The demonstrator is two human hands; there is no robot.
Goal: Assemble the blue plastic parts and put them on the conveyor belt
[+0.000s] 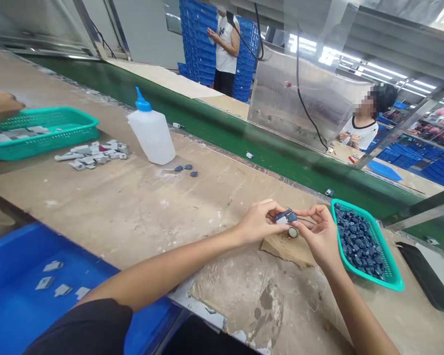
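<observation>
Left hand (257, 223) and right hand (318, 232) pinch a blue part (286, 216) (partly hidden by fingers (306, 212)) beside a teal basket (383, 256).

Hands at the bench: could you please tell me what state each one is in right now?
Left hand: closed, pinching a small dark blue part.
Right hand: closed, holding the same small dark blue part from the other side.

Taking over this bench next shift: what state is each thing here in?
left hand: pinching the small dark blue part
right hand: holding that part from the other side
green basket: full of dark blue parts
white glue bottle: upright, blue nozzle on top
grey parts: loose in a heap on the bench
blue tray: a few pale pieces lying apart
</observation>
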